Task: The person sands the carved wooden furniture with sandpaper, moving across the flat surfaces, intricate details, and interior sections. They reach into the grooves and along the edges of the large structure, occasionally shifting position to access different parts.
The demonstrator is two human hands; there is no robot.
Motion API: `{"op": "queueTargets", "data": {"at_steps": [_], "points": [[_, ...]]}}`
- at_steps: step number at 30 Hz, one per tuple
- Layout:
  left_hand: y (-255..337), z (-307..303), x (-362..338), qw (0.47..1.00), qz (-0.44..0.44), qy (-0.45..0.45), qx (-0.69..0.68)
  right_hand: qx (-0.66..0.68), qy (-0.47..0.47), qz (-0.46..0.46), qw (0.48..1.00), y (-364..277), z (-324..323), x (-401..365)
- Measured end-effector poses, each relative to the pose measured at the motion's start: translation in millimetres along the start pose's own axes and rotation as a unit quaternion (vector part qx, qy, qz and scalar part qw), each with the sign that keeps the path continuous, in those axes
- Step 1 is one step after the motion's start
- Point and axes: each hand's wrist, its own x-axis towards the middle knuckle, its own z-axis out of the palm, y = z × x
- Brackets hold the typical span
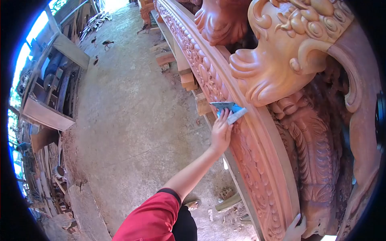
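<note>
My left hand point(222, 131), reaching up from a red sleeve, is closed on a folded sheet of blue sandpaper point(236, 114). It presses the sheet against the carved face of a curved reddish wooden rail point(257, 136). Raised leaf and bead carving point(207, 70) runs along this rail. At the bottom right, my right hand point(295, 231) rests on the rail's lower end with its fingers extended and apart; part of it is cut off by the frame edge. Just beyond the sandpaper stands a large carved scroll foot point(269, 76) of smooth, polished wood.
Wooden blocks point(187, 80) prop up the rail over a concrete floor point(128, 112). A carved, darker wooden post point(315, 156) stands on the right. Several birds point(107, 43) are on the floor farther off. An open wooden cabinet frame point(48, 112) and scrap wood line the left.
</note>
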Motion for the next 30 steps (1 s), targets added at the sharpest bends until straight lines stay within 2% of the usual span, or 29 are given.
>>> {"op": "queueTargets", "data": {"at_steps": [1,3,8,11,12,13,16,17,19,20,22,24,25,27,28,30], "points": [[9,-1,-8,1.000,-0.003,0.003,0.002,0.015,0.003,0.001,1.000,0,-2,1],[28,0,-31,0.996,0.047,-0.056,0.043,0.005,0.003,-0.005,1.000,-1,-4,2],[64,2,-111,0.979,0.138,-0.149,-0.011,0.012,0.007,-0.022,1.000,0,-6,1],[54,4,-84,0.984,0.122,-0.123,0.042,0.018,-0.011,0.001,1.000,1,-6,0],[36,10,-73,0.985,0.140,-0.073,0.072,0.020,-0.009,0.002,1.000,1,-6,0],[17,16,-59,0.982,0.104,-0.061,0.143,0.021,-0.002,-0.007,1.000,1,-7,0],[-18,5,3,0.997,0.000,-0.001,0.072,0.009,0.006,-0.015,1.000,0,-5,0],[-21,6,3,0.997,0.000,-0.006,0.071,-0.005,0.009,-0.017,1.000,0,-5,0],[-20,6,10,0.996,0.050,0.015,0.073,-0.012,0.011,-0.014,1.000,-3,-7,0],[-8,3,1,0.996,0.057,-0.007,0.067,-0.014,0.017,-0.015,1.000,-6,-6,0],[-15,2,-41,0.969,0.153,-0.116,0.157,-0.021,0.024,-0.013,0.999,-5,-3,-2],[9,-28,-46,0.954,0.230,-0.180,0.074,-0.042,0.032,-0.012,0.999,2,3,-4],[-5,-27,-39,0.955,0.226,-0.182,0.068,-0.049,0.031,-0.012,0.998,0,3,-3],[-47,-18,-11,0.963,0.164,-0.127,0.173,-0.050,0.025,0.003,0.998,-5,2,-2],[-66,-20,17,0.968,0.172,-0.077,0.166,-0.056,0.024,0.002,0.998,3,6,-3],[-96,-27,68,0.971,0.150,-0.061,0.177,-0.063,0.056,-0.024,0.996,20,16,-6]]}}
